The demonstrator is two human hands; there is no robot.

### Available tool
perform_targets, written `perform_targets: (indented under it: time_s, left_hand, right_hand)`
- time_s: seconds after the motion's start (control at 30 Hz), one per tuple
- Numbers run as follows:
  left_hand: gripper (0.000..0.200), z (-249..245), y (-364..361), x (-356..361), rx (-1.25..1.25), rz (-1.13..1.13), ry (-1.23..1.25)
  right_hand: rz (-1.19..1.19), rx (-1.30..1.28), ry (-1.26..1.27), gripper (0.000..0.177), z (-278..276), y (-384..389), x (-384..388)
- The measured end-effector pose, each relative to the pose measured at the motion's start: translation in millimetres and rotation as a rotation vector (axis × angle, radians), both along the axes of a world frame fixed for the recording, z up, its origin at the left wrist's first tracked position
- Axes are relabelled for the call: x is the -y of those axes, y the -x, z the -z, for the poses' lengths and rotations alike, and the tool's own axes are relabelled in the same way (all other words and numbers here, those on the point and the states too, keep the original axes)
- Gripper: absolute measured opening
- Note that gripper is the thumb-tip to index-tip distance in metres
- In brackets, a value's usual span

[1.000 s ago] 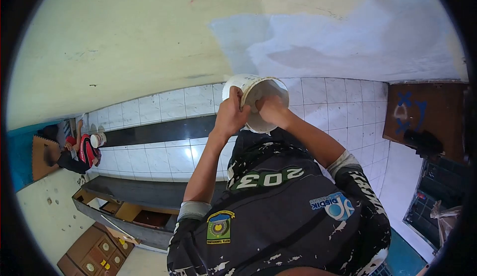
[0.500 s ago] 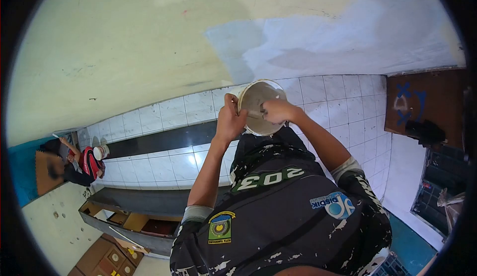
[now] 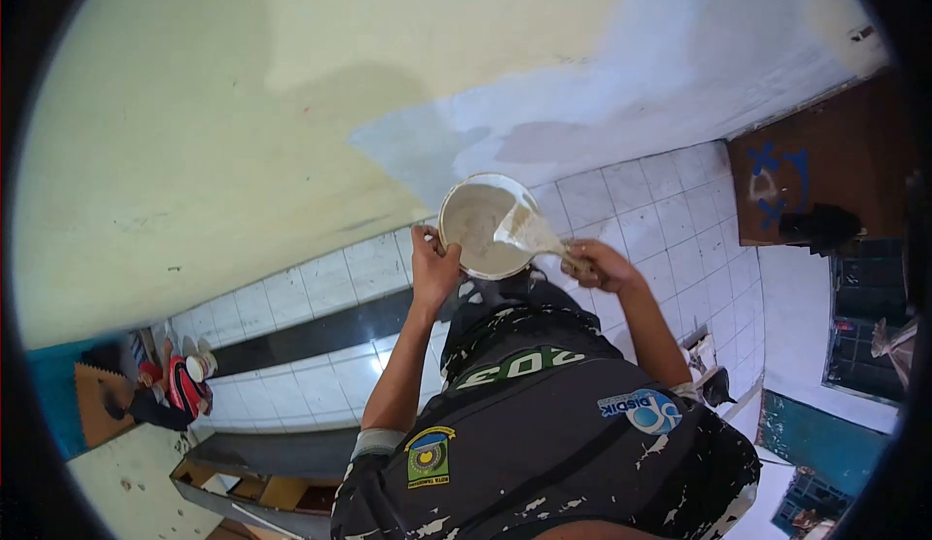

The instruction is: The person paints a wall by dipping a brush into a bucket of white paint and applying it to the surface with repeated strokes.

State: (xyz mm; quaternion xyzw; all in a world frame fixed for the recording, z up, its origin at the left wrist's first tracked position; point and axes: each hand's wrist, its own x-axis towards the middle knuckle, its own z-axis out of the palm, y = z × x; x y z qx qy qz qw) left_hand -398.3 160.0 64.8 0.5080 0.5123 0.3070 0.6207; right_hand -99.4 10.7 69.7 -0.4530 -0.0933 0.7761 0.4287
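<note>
My left hand grips the rim of a round white bucket, thumb over the edge. The bucket is tipped toward me, and its inside is coated with greyish-white paint. My right hand is closed around the handle of a paint brush. The brush has a wide, paint-covered head, which lies over the bucket's opening at its right side. In front of me the wall is pale yellow, with a freshly coated whitish patch above the bucket.
White floor tiles with a dark strip run along the wall. Far left, a person in red and black sits near another bucket. A shelf unit lies at lower left; a brown board stands at right.
My right hand has come up out of the bucket to the right, bringing the paint brush into sight. The bucket has shifted slightly left and down in view, still held by my left hand.
</note>
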Motion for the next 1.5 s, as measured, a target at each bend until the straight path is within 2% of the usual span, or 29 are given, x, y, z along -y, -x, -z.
perform_targets:
  time_s: [0.1,0.17,0.27,0.3,0.43,0.5,0.6,0.73,0.87,0.97,1.03,1.07,1.1,1.17,1.2,1.3,1.33,1.4,1.43,1.5]
  left_hand:
    - [0.036,29,-18,0,0.016,-0.025,-0.152]
    - [0.036,7,-35,5,0.035,-0.038,-0.143]
    - [0.035,-5,-53,7,0.062,-0.049,-0.098]
    - [0.034,-3,-59,7,0.079,-0.05,-0.067]
    - [0.033,0,-72,5,0.087,-0.01,-0.131]
    - [0.034,-6,-76,6,0.011,0.039,-0.165]
    - [0.034,-11,-81,14,-0.025,0.025,-0.175]
    - [0.034,7,-83,21,-0.004,-0.012,-0.129]
    - [0.035,16,-81,21,-0.003,0.011,-0.071]
    - [0.034,4,-91,24,0.084,-0.053,-0.074]
    - [0.035,-5,-97,24,0.084,-0.047,-0.091]
    - [0.035,-7,-99,25,0.082,-0.04,-0.103]
    - [0.035,-6,-100,25,0.082,-0.04,-0.106]
    - [0.035,-2,-101,23,0.036,-0.01,-0.147]
    - [0.035,-6,-103,23,0.036,-0.01,-0.153]
    - [0.035,-14,-104,27,0.044,-0.024,-0.124]
    - [0.034,-12,-104,27,0.058,-0.034,-0.121]
    - [0.034,-10,-102,28,0.075,-0.049,-0.121]
    - [0.034,-9,-100,28,0.061,-0.051,-0.121]
    - [0.034,-9,-98,31,0.049,-0.057,-0.12]
  right_hand:
    - [0.113,-0.146,-0.02,0.035,14,0,23]
    - [0.072,-0.24,-0.11,0.03,8,-1,23]
    - [0.115,-0.171,-0.139,0.03,-8,-6,23]
    - [0.13,-0.238,-0.16,0.03,-12,-9,24]
    - [0.094,-0.247,-0.226,0.03,-3,-28,31]
    - [0.111,-0.156,-0.132,0.031,-8,-30,35]
    - [0.114,-0.207,-0.165,0.03,-11,-32,42]
    - [0.128,-0.13,-0.099,0.028,-8,-32,43]
    - [0.138,-0.188,-0.157,0.028,-3,-39,39]
    - [0.214,-0.118,-0.255,0.029,-32,-46,16]
    - [0.329,0.02,-0.354,0.028,-71,-52,-8]
    - [0.398,0.171,-0.406,0.028,-99,-53,-22]
    - [0.401,0.248,-0.549,0.03,-100,-65,-38]
    - [0.485,0.567,-0.653,0.029,-159,-69,-62]
    - [0.535,0.633,-0.694,0.028,-190,-66,-70]
    - [0.56,0.984,-0.869,0.039,-249,-66,-98]
    - [0.561,0.98,-0.874,0.039,-256,-68,-111]
    - [0.701,1.525,-1.178,0.044,-265,-69,-130]
    - [0.695,1.594,-1.152,0.05,-263,-68,-136]
    - [0.661,1.677,-1.123,0.052,-239,-64,-143]
